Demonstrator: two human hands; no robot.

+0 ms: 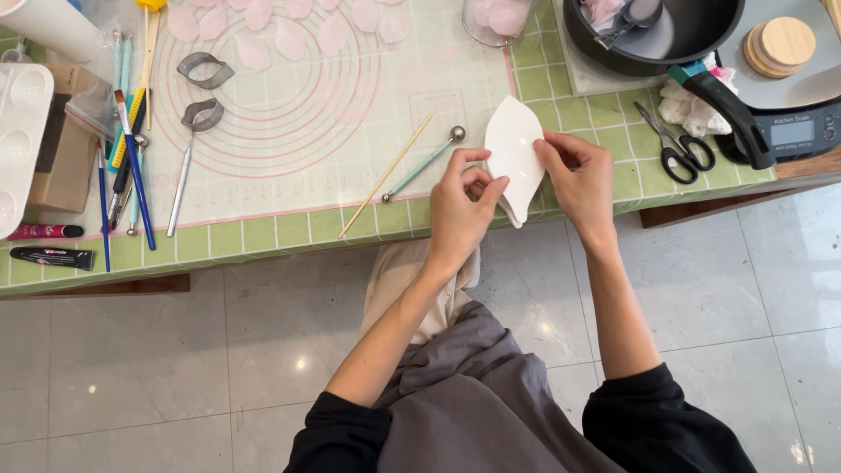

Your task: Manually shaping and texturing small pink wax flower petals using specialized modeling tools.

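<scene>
While both hands pinch one white petal mould [512, 144], left hand [457, 210], right hand [583, 180] fingers closed on it; two metal cutters [204, 70] nearby.

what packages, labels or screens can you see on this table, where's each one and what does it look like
Kitchen scale screen: far right, small grey rectangle on a black body.
Black tube: left front edge, lying flat, with a red and white label.
Pink tube: just behind it, lying flat.
Cardboard box: far left, brown, under a white palette.

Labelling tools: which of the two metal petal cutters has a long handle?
The lower cutter, nearer the table edge; a straight metal handle runs down from it. The upper cutter is a bare loop.
</scene>
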